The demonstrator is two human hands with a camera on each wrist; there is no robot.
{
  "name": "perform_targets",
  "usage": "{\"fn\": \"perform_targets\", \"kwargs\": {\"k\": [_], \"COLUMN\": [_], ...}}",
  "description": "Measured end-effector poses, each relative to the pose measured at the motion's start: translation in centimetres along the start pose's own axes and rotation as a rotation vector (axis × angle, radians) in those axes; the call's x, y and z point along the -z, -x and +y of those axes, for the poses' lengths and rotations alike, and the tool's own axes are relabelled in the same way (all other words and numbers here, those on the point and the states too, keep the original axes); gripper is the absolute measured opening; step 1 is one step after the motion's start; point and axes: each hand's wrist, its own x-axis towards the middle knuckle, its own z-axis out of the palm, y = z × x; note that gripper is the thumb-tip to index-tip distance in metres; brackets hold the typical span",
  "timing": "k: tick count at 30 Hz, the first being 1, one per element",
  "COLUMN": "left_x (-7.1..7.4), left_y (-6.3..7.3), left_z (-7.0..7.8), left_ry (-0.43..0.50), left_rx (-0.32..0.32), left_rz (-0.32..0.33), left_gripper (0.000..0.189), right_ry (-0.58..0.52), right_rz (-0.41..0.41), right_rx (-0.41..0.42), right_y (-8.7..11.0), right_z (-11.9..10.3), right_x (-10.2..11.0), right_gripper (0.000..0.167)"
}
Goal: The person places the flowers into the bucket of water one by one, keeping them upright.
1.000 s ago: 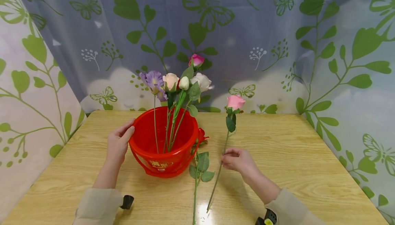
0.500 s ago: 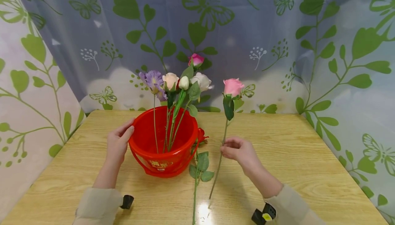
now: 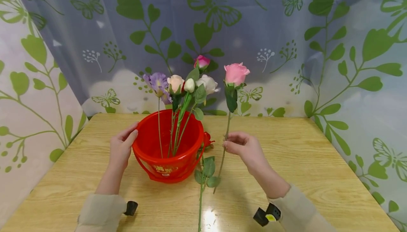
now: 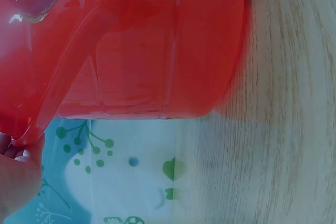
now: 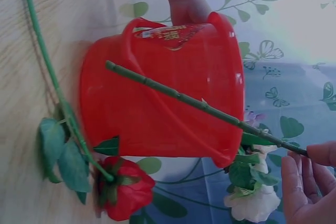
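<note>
My right hand [image 3: 246,150] pinches the stem of a pink rose [image 3: 236,74] between thumb and fingers, holding it nearly upright to the right of the red bucket [image 3: 190,163]. In the right wrist view the lower stem [image 5: 178,96] crosses in front of the bucket, its cut end free. My left hand [image 3: 122,147] grips the bucket's left rim, thumb on the near side. Inside the bucket lean a purple iris [image 3: 158,83], a peach rose [image 3: 175,83], a white tulip bud [image 3: 189,85], a white flower [image 3: 208,84] and a magenta rose [image 3: 202,62].
A red rose [image 5: 126,187] lies on the wooden table [image 3: 286,175] just right of the bucket, its leafy stem [image 3: 201,200] running toward the near edge. A printed curtain [image 3: 270,30] hangs behind the table and at both sides.
My right hand has lifted the pink rose and shifted it slightly left toward the bucket, so its stem end has risen off the table. The left hand and bucket stay put.
</note>
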Motion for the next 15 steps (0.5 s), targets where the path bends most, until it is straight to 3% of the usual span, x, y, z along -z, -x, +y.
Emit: {"fn": "perform_targets", "kwargs": {"k": [15], "left_x": [0.0], "left_y": [-0.1], "left_z": [-0.2], "left_ry": [0.022], "left_rx": [-0.011], "left_rz": [0.007], "left_gripper": [0.038], "right_ry": [-0.075], "right_rz": [0.027], "right_rx": [0.139], "right_y": [-0.5], "right_z": [-4.4], "right_x": [-1.1], "right_gripper": [0.025]}}
